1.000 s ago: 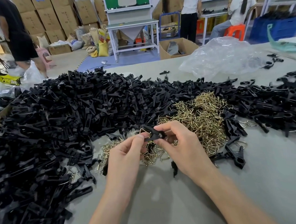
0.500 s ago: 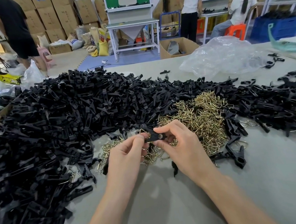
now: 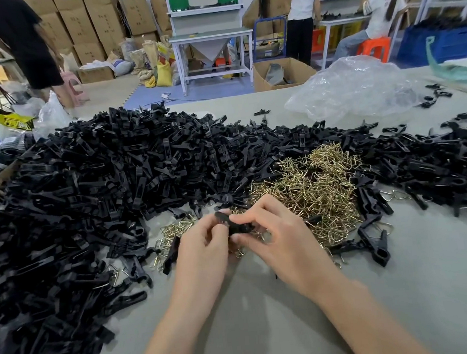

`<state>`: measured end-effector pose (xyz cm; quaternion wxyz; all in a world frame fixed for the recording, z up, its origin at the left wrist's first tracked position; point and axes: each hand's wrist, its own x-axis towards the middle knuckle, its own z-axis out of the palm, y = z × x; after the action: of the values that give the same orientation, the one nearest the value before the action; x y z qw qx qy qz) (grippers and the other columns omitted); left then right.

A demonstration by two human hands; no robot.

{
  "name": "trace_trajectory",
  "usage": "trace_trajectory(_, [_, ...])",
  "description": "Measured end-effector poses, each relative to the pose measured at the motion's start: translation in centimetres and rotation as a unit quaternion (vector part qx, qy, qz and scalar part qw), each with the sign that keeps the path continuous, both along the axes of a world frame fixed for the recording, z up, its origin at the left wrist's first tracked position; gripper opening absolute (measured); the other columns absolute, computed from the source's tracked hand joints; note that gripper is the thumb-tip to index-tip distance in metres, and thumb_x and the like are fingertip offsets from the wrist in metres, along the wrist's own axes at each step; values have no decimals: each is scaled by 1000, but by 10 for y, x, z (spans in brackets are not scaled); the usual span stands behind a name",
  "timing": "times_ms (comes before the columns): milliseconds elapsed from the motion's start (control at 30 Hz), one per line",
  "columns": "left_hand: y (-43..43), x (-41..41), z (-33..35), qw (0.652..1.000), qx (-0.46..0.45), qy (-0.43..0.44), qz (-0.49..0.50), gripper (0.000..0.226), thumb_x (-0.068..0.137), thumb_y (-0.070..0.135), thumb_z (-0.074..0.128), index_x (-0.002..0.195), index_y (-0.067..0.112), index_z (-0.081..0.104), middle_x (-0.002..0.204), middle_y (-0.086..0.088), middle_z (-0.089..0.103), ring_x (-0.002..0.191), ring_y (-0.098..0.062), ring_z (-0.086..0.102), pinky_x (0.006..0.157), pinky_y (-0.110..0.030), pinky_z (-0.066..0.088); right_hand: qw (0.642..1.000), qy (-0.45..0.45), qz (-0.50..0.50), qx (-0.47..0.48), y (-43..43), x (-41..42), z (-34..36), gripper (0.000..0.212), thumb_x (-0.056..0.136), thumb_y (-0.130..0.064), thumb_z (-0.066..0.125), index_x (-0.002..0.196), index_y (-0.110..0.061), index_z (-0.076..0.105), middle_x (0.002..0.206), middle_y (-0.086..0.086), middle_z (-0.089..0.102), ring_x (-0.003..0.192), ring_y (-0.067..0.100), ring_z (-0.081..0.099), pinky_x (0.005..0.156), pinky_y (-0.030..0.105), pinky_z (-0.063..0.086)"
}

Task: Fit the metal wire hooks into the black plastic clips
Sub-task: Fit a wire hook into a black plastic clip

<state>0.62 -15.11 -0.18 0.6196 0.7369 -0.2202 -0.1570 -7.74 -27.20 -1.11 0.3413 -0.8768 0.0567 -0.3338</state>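
- Clip: black, held between both hands, just above the table.
- Left hand: fingers curled, thumb and fingertips pinching the clip's left end.
- Right hand: thumb and forefinger pinching its right end; whether a hook sits in it cannot be told.
- Hooks: brassy heap just beyond the right hand, some strewn under both hands.
- Loose clips: big heap beyond and left of the left hand.
- Bag: clear, well beyond the right hand.
- Table: grey, beneath both wrists.
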Motion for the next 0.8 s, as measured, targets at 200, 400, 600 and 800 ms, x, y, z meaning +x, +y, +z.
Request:
trace_trajectory(200, [-7, -7, 14, 946, -156, 267, -98, 44, 97, 20, 40, 72, 18, 76, 81, -8, 69, 71, -17, 63, 58, -28, 51, 999, -43, 2, -21, 9, 0, 4, 29, 86, -33, 76, 112, -23, 71, 95, -12, 49, 85, 3, 53, 82, 19, 47])
trace_trajectory(400, [-9, -8, 15, 891, -206, 385, -120, 37, 102, 31, 46, 90, 12, 75, 91, -11, 65, 77, -18, 66, 63, -26, 57, 996, -39, -9, -85, 10, 4, 2, 29, 89, -43, 66, 106, -22, 74, 111, -8, 61, 107, 12, 52, 96, 34, 44])
trace_trajectory(600, [-9, 1, 13, 860, -224, 442, -120, 18, 95, 10, 44, 94, 5, 61, 84, -13, 60, 78, -23, 62, 77, -33, 50, 997, 20, 61, -33, 9, 9, -1, 33, 92, -49, 63, 111, -23, 71, 118, -11, 58, 116, 6, 53, 100, 30, 44])
trace_trajectory(800, [-9, 3, 10, 844, -224, 470, -129, 22, 88, 22, 49, 90, 8, 66, 79, -10, 63, 69, -25, 66, 61, -34, 58, 993, 77, 85, -3, 8, 7, 0, 27, 94, -48, 63, 111, -28, 71, 130, -15, 49, 123, 2, 52, 99, 33, 49])
